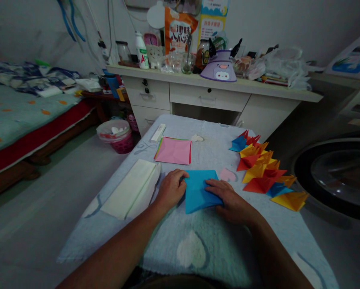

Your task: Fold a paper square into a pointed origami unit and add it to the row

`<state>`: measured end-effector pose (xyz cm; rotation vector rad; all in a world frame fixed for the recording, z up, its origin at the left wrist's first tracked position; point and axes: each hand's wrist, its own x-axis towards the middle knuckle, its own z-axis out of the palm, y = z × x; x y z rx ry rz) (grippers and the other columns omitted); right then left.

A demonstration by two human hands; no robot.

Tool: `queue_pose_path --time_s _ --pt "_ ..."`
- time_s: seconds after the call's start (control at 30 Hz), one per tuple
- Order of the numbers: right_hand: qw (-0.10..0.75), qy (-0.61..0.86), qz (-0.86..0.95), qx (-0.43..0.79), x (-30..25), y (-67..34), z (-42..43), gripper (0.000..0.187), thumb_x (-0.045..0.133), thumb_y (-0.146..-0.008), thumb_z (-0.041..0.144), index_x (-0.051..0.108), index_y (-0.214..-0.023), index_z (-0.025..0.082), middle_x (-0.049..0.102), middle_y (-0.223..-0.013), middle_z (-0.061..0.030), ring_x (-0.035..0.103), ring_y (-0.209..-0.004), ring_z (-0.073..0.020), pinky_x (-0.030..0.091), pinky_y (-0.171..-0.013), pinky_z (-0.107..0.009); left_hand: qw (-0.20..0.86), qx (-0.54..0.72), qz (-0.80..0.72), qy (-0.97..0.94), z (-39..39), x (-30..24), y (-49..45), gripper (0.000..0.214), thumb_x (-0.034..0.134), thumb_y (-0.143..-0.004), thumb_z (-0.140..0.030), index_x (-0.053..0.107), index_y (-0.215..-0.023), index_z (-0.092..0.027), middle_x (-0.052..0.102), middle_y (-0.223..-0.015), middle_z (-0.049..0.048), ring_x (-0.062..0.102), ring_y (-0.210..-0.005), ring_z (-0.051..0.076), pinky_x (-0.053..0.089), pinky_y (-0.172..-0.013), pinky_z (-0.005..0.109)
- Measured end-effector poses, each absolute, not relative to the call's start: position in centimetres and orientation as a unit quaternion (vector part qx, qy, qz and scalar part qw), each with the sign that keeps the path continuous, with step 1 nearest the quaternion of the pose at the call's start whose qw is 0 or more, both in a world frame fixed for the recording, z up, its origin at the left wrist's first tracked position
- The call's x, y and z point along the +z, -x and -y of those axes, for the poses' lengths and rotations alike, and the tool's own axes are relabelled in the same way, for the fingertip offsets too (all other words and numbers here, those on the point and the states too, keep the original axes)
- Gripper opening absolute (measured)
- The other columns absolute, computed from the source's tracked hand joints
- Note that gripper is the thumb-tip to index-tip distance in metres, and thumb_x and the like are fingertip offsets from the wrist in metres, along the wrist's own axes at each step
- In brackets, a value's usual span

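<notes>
A square sheet of blue origami paper (198,192) lies in front of me on the cloth-covered table, its near edge slightly raised. At its left edge, my left hand (173,186) pinches the paper between thumb and curled fingers. My right hand (230,200) grips the right side, with fingertips over the top face and the thumb hidden. Beyond the blue sheet is a stack of coloured paper (173,151), pink on top. To the right stand several folded paper cranes (262,180) in red, orange, yellow and blue, set close together in a row.
Left of my left hand lies a pale tissue pack (131,188). A small white box (158,132) and a crumpled white scrap (197,138) sit farther back. Behind the table is a cluttered white desk (210,96); a pink bin (116,136) stands left, a washing machine (342,172) right.
</notes>
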<state>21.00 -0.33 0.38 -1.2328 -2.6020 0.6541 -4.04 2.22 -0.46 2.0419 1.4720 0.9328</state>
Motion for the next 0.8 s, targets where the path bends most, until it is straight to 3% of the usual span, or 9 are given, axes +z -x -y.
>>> queue_pose_path --time_s 0.13,0.23,0.3,0.47,0.6,0.8 --pt "0.087 0.427 0.877 0.205 0.5 -20.7 0.4 0.062 0.06 -0.073 0.019 0.053 -0.135 0.016 0.044 -0.148 -0.0176 0.035 -0.14 -0.0309 0.02 -0.113 -0.061 0.184 0.33 -0.521 -0.765 -2.0 0.1 4.1 0.03 0.05 -0.079 -0.012 0.071 -0.095 -0.025 0.072 -0.1 0.0025 0.055 -0.108 0.025 0.036 -0.101 0.046" --pt "0.093 0.43 0.875 0.205 1.1 -20.5 0.6 0.058 0.063 -0.082 0.039 0.055 -0.134 0.015 0.045 -0.147 -0.019 0.04 -0.136 -0.0328 0.03 -0.11 -0.056 0.195 0.306 -0.465 -0.807 -1.9 0.1 4.0 0.028 0.049 -0.084 -0.015 0.071 -0.098 -0.025 0.072 -0.103 0.0026 0.059 -0.108 0.023 0.034 -0.103 0.045" --pt "0.101 0.438 0.869 0.208 1.6 -20.2 0.6 0.055 0.056 -0.088 0.051 0.058 -0.131 0.016 0.049 -0.144 -0.0179 0.046 -0.132 -0.0321 0.035 -0.108 -0.052 0.202 0.276 -0.422 -0.84 -1.8 -0.1 3.8 0.027 0.052 -0.087 -0.02 0.069 -0.106 -0.024 0.071 -0.111 0.0039 0.059 -0.11 0.023 0.035 -0.102 0.044" --pt "0.13 0.445 0.866 0.187 1.8 -18.9 -0.3 0.044 0.034 -0.1 0.037 0.059 -0.129 0.015 0.061 -0.127 -0.0142 0.055 -0.117 -0.025 0.041 -0.102 -0.042 0.175 0.204 -0.418 -0.868 -1.6 -0.9 3.5 0.046 0.065 -0.082 -0.032 0.059 -0.127 -0.024 0.059 -0.136 0.0074 0.05 -0.121 0.031 0.037 -0.102 0.05" --pt "0.091 0.459 0.875 0.124 1.0 -17.7 -1.0 0.045 0.037 -0.098 0.03 0.051 -0.138 0.015 0.058 -0.12 -0.0145 0.052 -0.102 -0.025 0.042 -0.093 -0.042 0.17 0.186 -0.44 -0.862 -1.2 -1.2 3.4 0.055 0.068 -0.08 -0.034 0.054 -0.132 -0.024 0.051 -0.143 0.0094 0.044 -0.128 0.032 0.033 -0.107 0.051" --pt "0.048 0.504 0.861 0.049 0.4 -16.3 -1.1 0.047 0.041 -0.097 0.038 0.05 -0.14 0.022 0.056 -0.111 -0.0127 0.047 -0.095 -0.0262 0.039 -0.086 -0.041 0.17 0.177 -0.464 -0.851 -0.9 -1.6 3.3 0.062 0.067 -0.08 -0.036 0.047 -0.137 -0.019 0.046 -0.147 0.0138 0.038 -0.136 0.031 0.029 -0.112 0.049"
